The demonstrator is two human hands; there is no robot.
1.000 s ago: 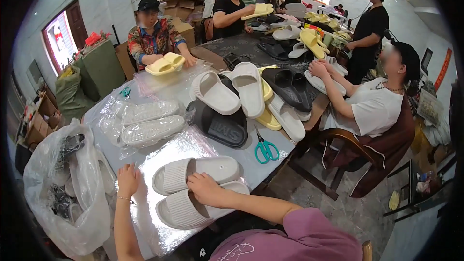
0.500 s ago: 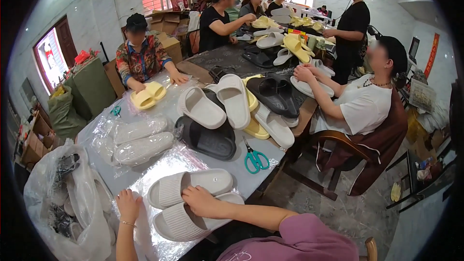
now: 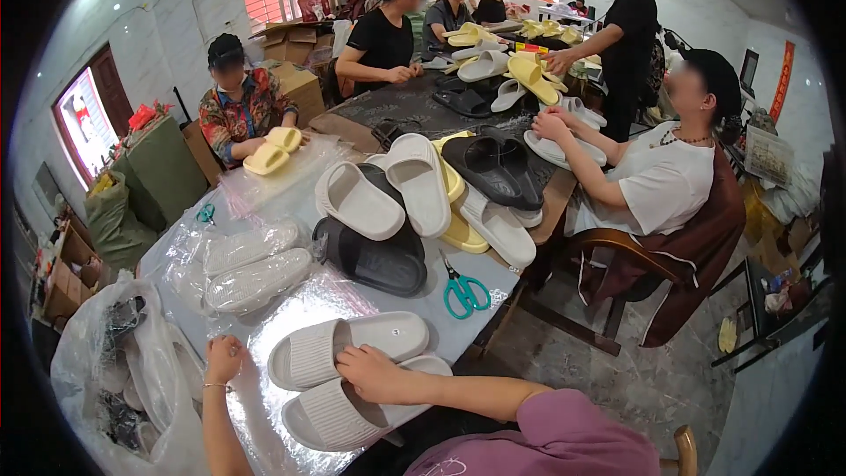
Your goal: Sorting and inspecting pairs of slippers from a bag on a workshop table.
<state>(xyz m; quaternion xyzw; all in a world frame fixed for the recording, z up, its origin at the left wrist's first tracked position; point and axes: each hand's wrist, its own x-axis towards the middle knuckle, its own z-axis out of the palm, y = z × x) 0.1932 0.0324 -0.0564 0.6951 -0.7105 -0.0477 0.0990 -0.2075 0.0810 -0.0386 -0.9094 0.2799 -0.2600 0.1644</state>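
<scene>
A pair of light grey slide slippers point(image 3: 326, 410) lies at the near edge of the table, toes to the left, on shiny clear plastic bags point(image 3: 300, 302). My right hand point(image 3: 374, 374) is closed on the pair where the two slippers meet, its fingertips hidden at the strap openings. To the left of the toes, my left hand point(image 3: 226, 360) is raised by the edge of the plastic, fingers curled; what they hold, if anything, cannot be made out. Beyond the plastic lie bagged grey slippers point(image 3: 257, 280) and teal-handled scissors point(image 3: 464, 292).
Loose slides in grey, yellow and black point(image 3: 374, 254) are heaped mid-table. A clear sack of slippers point(image 3: 132, 375) stands at my left. Across the table a person point(image 3: 247, 106) handles yellow slides point(image 3: 272, 152); a seated person point(image 3: 661, 176) at right holds a pale slide.
My left hand has shifted slightly left and up, its fingers more curled. My right hand stays on the slippers. Across the table, the person has drawn the yellow slides off the plastic toward themselves.
</scene>
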